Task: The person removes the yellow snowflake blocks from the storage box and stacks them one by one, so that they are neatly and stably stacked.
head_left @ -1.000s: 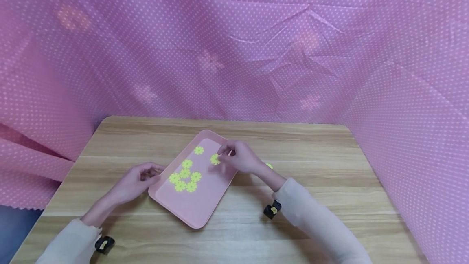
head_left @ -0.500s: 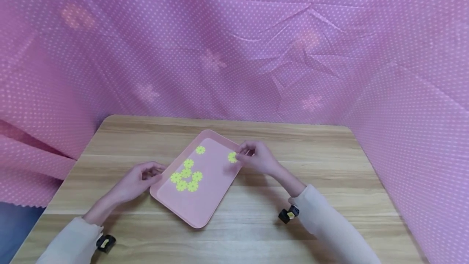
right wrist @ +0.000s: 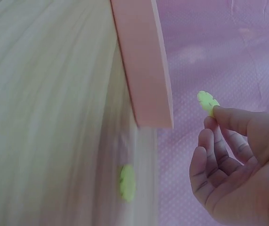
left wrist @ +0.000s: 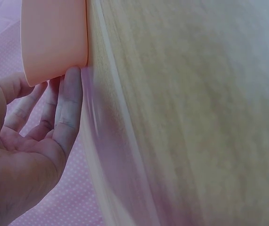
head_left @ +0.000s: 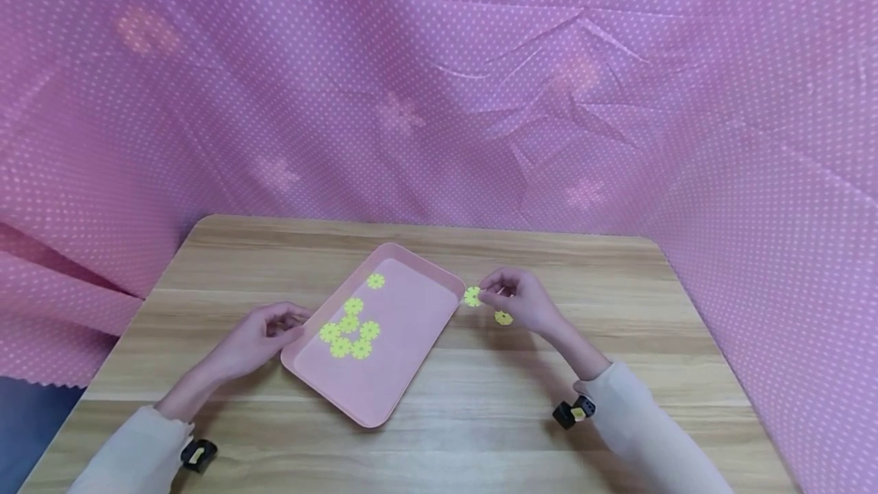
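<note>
Pinched by its edge in my right hand [head_left: 517, 301], one yellow flower [head_left: 471, 296] is just past the rim of the pink tray [head_left: 405, 334], at two o'clock; my left hand [head_left: 255, 339] holds the tray at nine. If that small pinch slips, it might drop onto the loose flower [head_left: 504, 319] at four o'clock from it.

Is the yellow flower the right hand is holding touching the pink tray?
Apart. The right wrist view shows it: pink cloth is visible between the pinched yellow flower and the pink tray.
</note>
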{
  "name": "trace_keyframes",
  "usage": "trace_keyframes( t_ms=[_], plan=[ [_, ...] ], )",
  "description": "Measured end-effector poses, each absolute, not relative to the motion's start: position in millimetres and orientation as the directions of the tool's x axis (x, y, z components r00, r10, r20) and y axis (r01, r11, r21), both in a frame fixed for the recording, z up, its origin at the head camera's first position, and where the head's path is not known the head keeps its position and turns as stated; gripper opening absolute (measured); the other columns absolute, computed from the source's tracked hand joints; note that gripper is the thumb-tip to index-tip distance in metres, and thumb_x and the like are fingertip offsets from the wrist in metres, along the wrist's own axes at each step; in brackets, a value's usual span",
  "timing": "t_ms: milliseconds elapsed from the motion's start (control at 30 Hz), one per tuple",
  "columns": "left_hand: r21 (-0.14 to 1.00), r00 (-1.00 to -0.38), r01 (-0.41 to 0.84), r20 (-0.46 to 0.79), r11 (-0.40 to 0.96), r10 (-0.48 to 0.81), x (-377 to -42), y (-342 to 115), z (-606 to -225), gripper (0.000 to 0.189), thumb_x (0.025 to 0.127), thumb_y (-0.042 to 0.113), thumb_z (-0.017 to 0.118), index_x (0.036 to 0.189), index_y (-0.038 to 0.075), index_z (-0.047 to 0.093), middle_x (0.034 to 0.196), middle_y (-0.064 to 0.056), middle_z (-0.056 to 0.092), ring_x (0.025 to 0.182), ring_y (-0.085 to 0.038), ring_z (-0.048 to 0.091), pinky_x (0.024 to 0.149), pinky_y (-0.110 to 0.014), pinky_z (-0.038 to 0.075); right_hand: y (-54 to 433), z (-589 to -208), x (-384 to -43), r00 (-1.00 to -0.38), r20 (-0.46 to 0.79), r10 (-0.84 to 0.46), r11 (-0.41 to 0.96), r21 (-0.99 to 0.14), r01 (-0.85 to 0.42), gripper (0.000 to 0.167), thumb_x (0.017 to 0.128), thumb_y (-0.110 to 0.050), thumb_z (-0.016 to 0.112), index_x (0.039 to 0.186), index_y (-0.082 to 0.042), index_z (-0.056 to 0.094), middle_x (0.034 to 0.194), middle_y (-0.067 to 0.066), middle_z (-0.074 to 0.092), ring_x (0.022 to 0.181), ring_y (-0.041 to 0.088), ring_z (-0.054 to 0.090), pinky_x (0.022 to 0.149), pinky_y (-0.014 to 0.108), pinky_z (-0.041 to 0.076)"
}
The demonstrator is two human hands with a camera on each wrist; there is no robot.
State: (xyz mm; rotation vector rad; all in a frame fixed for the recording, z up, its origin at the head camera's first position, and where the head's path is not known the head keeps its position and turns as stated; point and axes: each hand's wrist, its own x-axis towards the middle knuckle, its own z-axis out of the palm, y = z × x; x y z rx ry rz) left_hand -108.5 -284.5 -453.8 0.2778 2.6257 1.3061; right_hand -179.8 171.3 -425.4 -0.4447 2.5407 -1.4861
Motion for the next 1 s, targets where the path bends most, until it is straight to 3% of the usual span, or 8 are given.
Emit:
trace_keyframes(
  t_ms=[533, 1000],
  plan=[
    [0.792, -0.962, 0.057, -0.119, 0.608, 0.246, -108.5, -283.8, -451.9, 0.029, 0.104, 0.014, 0.066, 0.131, 0.004, 0.068, 0.114, -0.012, 0.072, 0.1, -0.017, 0.062, 0.08, -0.021, 0.051, 210.7, -445.8, -176.7, -0.966, -0.129, -0.225, 0.425, -0.905, 0.022, 0.025, 0.095, -0.008, 0.076, 0.112, 0.009, 0.07, 0.092, 0.017, 0.074, 0.073, 0.015, 0.066, 0.063, 0.024, 0.054],
    [0.793, -0.961, 0.036, -0.141, 0.608, 0.24, -106.5, -282.9, -450.4, 0.031, 0.105, 0.015, 0.065, 0.133, 0.004, 0.067, 0.116, -0.014, 0.072, 0.101, -0.019, 0.062, 0.079, -0.022, 0.05, 224.4, -469.5, -182.3, -0.955, -0.185, -0.233, 0.407, -0.91, 0.077, 0.025, 0.097, -0.005, 0.072, 0.113, 0.014, 0.067, 0.081, 0.005, 0.07, 0.063, 0.008, 0.056, 0.056, 0.021, 0.048]
  ],
)
